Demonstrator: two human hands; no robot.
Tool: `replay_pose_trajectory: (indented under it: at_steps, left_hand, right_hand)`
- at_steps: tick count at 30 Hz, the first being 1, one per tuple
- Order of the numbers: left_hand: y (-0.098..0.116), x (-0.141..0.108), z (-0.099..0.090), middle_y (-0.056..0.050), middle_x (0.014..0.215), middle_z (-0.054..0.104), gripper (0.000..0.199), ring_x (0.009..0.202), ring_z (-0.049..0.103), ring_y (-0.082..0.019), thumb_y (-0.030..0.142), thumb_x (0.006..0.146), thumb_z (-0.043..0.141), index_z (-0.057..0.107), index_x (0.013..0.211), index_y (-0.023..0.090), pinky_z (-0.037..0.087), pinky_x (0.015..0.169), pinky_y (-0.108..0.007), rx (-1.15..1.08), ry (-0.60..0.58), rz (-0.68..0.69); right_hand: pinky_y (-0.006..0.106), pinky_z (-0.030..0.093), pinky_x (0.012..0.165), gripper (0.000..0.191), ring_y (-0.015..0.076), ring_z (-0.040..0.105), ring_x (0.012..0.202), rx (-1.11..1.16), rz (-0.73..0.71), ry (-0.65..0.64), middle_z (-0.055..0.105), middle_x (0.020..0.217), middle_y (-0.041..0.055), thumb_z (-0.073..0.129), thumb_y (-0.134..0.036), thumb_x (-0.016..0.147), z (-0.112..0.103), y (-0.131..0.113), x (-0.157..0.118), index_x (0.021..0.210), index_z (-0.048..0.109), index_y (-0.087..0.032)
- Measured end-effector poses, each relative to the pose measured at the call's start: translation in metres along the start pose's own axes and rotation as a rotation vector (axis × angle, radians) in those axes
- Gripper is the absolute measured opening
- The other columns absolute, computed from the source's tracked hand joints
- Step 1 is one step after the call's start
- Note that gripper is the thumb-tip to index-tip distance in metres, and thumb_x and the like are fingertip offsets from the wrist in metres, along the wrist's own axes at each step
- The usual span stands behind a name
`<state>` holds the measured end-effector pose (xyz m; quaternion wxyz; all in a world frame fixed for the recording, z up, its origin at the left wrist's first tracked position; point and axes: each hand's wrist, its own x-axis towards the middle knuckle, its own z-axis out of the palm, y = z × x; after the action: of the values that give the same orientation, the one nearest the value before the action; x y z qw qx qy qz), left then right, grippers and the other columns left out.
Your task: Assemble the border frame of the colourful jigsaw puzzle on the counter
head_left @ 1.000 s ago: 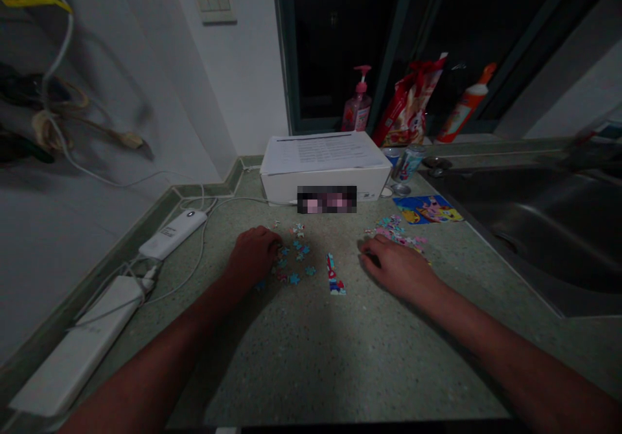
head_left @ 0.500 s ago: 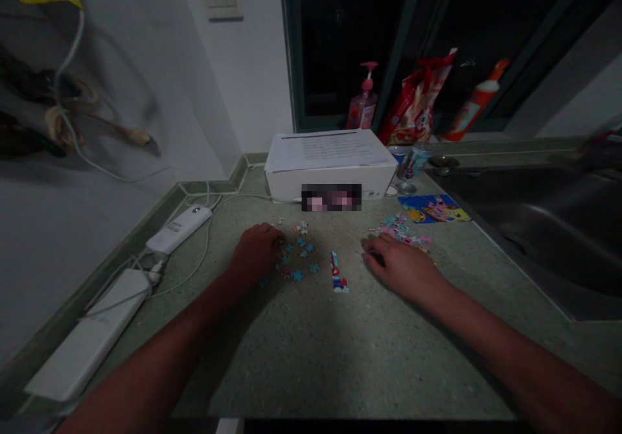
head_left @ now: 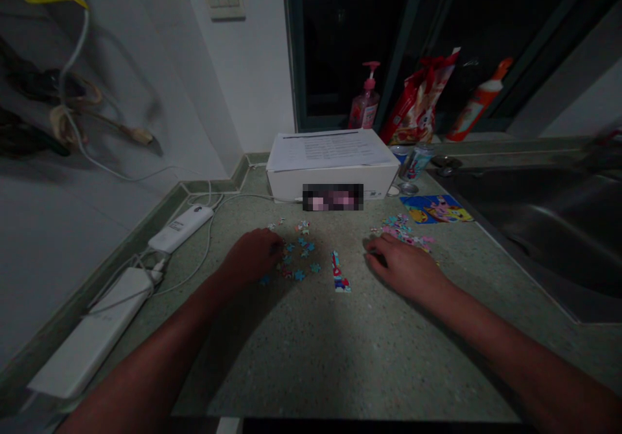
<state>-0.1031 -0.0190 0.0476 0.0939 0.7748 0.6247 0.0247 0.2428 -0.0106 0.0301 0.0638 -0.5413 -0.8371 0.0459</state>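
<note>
Loose jigsaw puzzle pieces (head_left: 300,275), mostly light blue, lie scattered on the counter just right of my left hand (head_left: 253,252). Its fingers are curled together at the edge of these pieces, and whatever may be between the fingertips is hidden. A narrow L-shaped strip of joined puzzle pieces (head_left: 337,273), red, blue and white, lies flat between my two hands. My right hand (head_left: 403,262) rests on the counter to the right of that strip, its thumb and bent fingers apart with nothing visible in them. Behind it is a pile of pink and multicoloured puzzle pieces (head_left: 401,228).
A white box (head_left: 286,184) with a printed sheet on top stands at the back. Right of it are a can (head_left: 415,162) and a colourful cartoon picture (head_left: 436,208), beside the sink (head_left: 529,227). A power strip (head_left: 87,337) and cables lie along the left wall.
My left hand has shifted slightly toward me, exposing a few small pale pieces behind it. My right hand and the joined strip stay in place. The view has moved slightly.
</note>
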Motion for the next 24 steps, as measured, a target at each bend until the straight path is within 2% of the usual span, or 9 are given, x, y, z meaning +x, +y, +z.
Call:
replay_pose_trajectory:
  at_steps: [6, 11, 14, 18, 21, 24]
  left_hand:
    - [0.0, 0.001, 0.002, -0.011, 0.1, 0.075, 0.023, 0.093, 0.07, -0.026, 0.033, 0.098, 0.063, 0.08, 0.101, 0.017, 0.053, 0.087, -0.039, 0.024, -0.013, 0.007]
    - [-0.002, 0.001, 0.001, -0.01, 0.099, 0.075, 0.017, 0.093, 0.07, -0.025, 0.017, 0.091, 0.064, 0.08, 0.098, 0.018, 0.053, 0.087, -0.038, 0.058, 0.027, 0.017]
    - [-0.003, -0.002, -0.006, -0.009, 0.103, 0.077, 0.02, 0.097, 0.071, -0.026, 0.015, 0.089, 0.064, 0.081, 0.099, 0.02, 0.053, 0.089, -0.038, 0.059, -0.038, 0.048]
    - [-0.004, -0.004, -0.019, -0.01, 0.107, 0.078, 0.028, 0.1, 0.072, -0.026, 0.012, 0.091, 0.058, 0.082, 0.104, 0.02, 0.052, 0.09, -0.037, 0.078, -0.029, -0.033]
    - [-0.003, -0.006, -0.022, -0.009, 0.105, 0.078, 0.026, 0.094, 0.072, -0.024, 0.015, 0.09, 0.06, 0.081, 0.104, 0.019, 0.052, 0.084, -0.034, 0.065, -0.056, -0.075]
    - [-0.001, -0.009, -0.02, -0.008, 0.103, 0.078, 0.019, 0.091, 0.072, -0.023, 0.027, 0.092, 0.065, 0.08, 0.103, 0.021, 0.05, 0.079, -0.032, 0.014, -0.118, -0.031]
  right_hand:
    - [0.032, 0.043, 0.068, 0.019, 0.0225, 0.07, 0.086, 0.0, 0.011, 0.001, 0.072, 0.104, 0.0084, 0.055, -0.028, 0.103, 0.0, -0.001, 0.0, 0.106, 0.072, -0.02]
    - [0.033, 0.044, 0.069, 0.021, 0.0236, 0.071, 0.089, -0.003, 0.023, -0.026, 0.072, 0.107, 0.0088, 0.054, -0.029, 0.103, -0.003, -0.002, 0.001, 0.111, 0.072, -0.02]
    - [0.034, 0.045, 0.07, 0.023, 0.0245, 0.071, 0.091, -0.003, 0.028, -0.046, 0.072, 0.108, 0.0092, 0.053, -0.029, 0.103, -0.005, -0.003, 0.001, 0.112, 0.072, -0.02]
    - [0.034, 0.045, 0.071, 0.023, 0.0247, 0.072, 0.092, -0.016, 0.034, -0.052, 0.072, 0.107, 0.0089, 0.052, -0.029, 0.103, -0.005, -0.003, 0.001, 0.11, 0.072, -0.02]
    - [0.034, 0.045, 0.072, 0.022, 0.0242, 0.071, 0.092, -0.011, 0.02, -0.04, 0.072, 0.107, 0.0091, 0.053, -0.028, 0.103, -0.003, -0.001, 0.0, 0.111, 0.071, -0.02]
    - [0.033, 0.045, 0.071, 0.021, 0.0232, 0.071, 0.09, -0.003, 0.015, -0.026, 0.073, 0.107, 0.0092, 0.053, -0.028, 0.103, -0.002, 0.0, 0.0, 0.11, 0.071, -0.02]
